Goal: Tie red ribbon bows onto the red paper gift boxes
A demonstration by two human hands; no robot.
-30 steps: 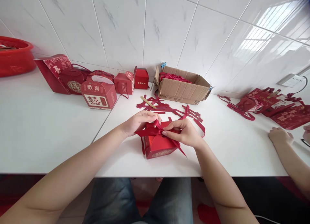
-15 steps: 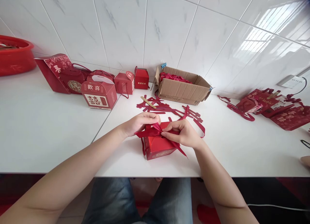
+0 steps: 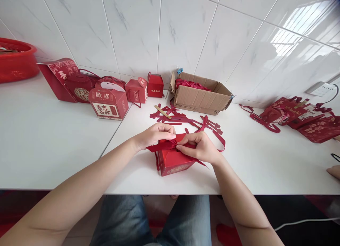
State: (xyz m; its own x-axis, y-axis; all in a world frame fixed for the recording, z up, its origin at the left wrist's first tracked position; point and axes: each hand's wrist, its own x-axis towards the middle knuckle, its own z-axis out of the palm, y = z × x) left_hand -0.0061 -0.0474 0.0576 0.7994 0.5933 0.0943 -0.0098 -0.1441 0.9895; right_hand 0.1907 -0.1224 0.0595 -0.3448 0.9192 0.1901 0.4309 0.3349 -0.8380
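A small red gift box (image 3: 175,162) sits near the table's front edge, with a dark red ribbon (image 3: 163,145) gathered in a bow on its top. My left hand (image 3: 156,135) is closed in a pinch at the far left side of the bow, thumb and forefinger on the ribbon. On the bow's right side, my right hand (image 3: 200,145) pinches the ribbon close to its knot. One ribbon tail sticks out left and another points to the lower right. A twisted cord handle (image 3: 157,161) hangs on the box's left side.
Behind the box lie flat red strips (image 3: 180,117) and a gold strip (image 3: 162,111). A cardboard carton (image 3: 200,99) with red material stands by the wall. Red boxes (image 3: 108,103) line the left, red bags (image 3: 316,127) the right. Another person's hand (image 3: 334,171) shows at the right edge.
My left hand has shifted slightly and the ribbon loop under its fingers looks smaller. The lower right tail has swung a little outward. The other person's hand reaches further in.
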